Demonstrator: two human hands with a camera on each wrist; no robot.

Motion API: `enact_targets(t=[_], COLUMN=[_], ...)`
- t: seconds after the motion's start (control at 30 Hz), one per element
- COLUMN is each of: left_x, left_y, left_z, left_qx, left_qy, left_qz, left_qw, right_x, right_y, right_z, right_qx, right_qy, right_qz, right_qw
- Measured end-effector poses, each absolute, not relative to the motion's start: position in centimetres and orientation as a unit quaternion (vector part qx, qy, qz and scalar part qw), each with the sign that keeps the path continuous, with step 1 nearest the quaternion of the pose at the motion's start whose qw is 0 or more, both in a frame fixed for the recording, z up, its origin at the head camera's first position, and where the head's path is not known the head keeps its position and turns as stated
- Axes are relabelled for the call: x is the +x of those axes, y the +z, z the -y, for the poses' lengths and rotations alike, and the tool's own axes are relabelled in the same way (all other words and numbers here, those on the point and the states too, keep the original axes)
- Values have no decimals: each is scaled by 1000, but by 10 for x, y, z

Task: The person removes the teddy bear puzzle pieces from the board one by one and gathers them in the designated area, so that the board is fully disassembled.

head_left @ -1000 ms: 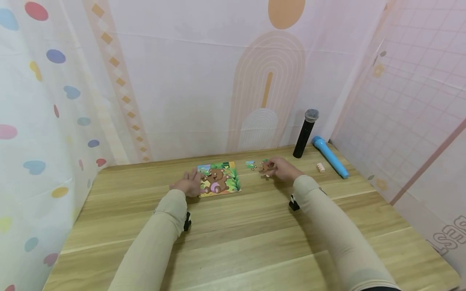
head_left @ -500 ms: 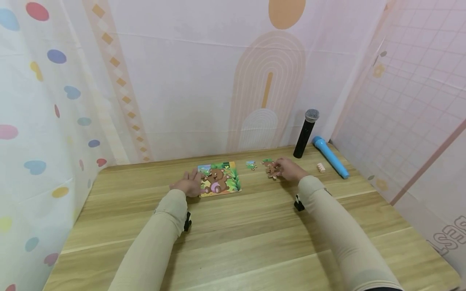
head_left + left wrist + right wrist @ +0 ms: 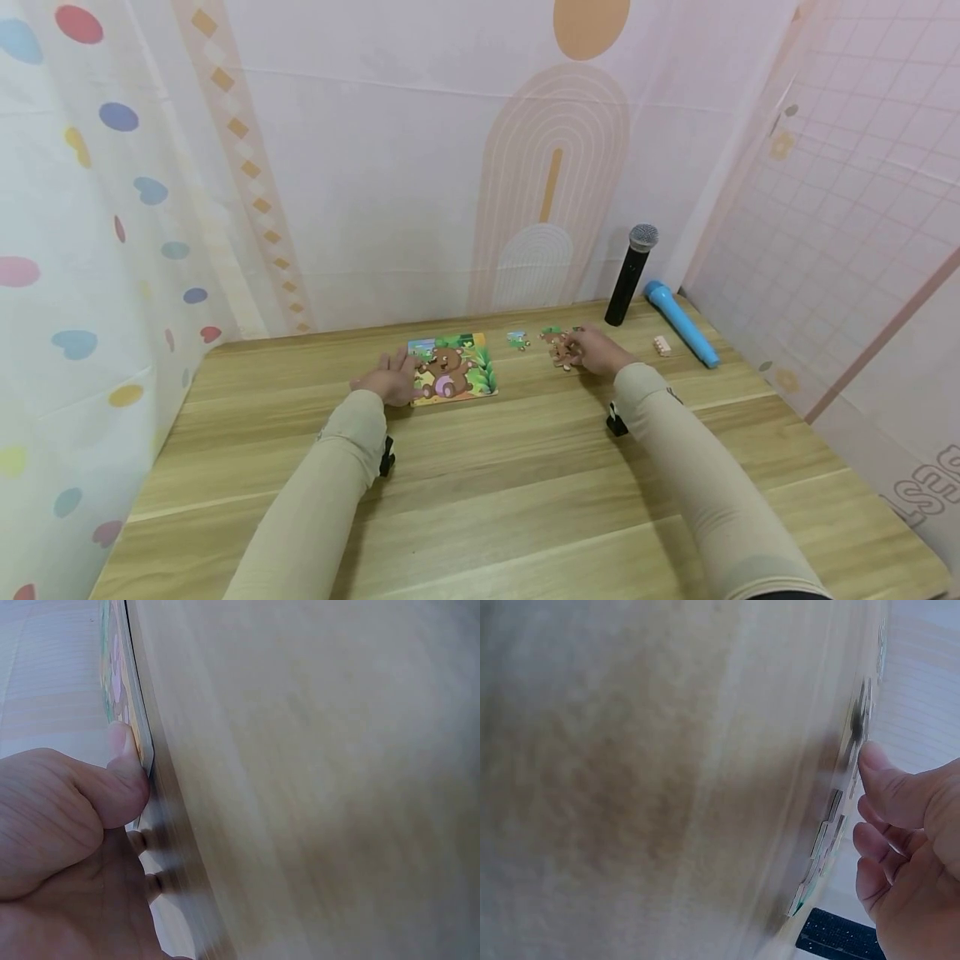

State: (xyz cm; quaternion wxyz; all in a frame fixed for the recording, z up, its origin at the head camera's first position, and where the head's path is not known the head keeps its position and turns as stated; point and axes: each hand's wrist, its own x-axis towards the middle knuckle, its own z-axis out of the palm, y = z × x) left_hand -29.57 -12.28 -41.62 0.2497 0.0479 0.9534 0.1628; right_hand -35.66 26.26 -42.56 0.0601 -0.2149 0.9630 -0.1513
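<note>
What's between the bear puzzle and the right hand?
The head view shows a loose blue-green piece nearer the bear puzzle, then brown pieces at the right hand, with bare tabletop showing between.

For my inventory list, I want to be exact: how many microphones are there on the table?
2: a black microphone stands near the back edge of the table, and a blue microphone lies right of it.

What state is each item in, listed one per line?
Bear puzzle: flat, left edge partly covered
Brown puzzle piece: separate from the bear puzzle
Blue-green puzzle piece: loose, untouched
Left hand: fingers spread, thumb on the bear puzzle
Right hand: fingers bent, seemingly pinching the brown puzzle piece
Black microphone: upright
Blue microphone: lying on its side
Pale block: untouched
</note>
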Motion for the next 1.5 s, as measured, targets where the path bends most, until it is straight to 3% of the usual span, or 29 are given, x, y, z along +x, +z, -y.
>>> enact_targets(t=[0.5, 0.73, 1.5], left_x=[-296, -295, -293], left_y=[-418, -418, -413], left_z=[123, 124, 121], left_qx=[53, 51, 36], left_qy=[158, 162, 163], left_qz=[-955, -956, -954], left_qw=[244, 240, 249], right_x=[-356, -357, -355], right_y=[-425, -423, -414], right_z=[-262, -252, -163], right_qx=[-210, -231, -246], right_qy=[-148, -143, -182], right_qz=[-964, -962, -950], right_qw=[64, 38, 66])
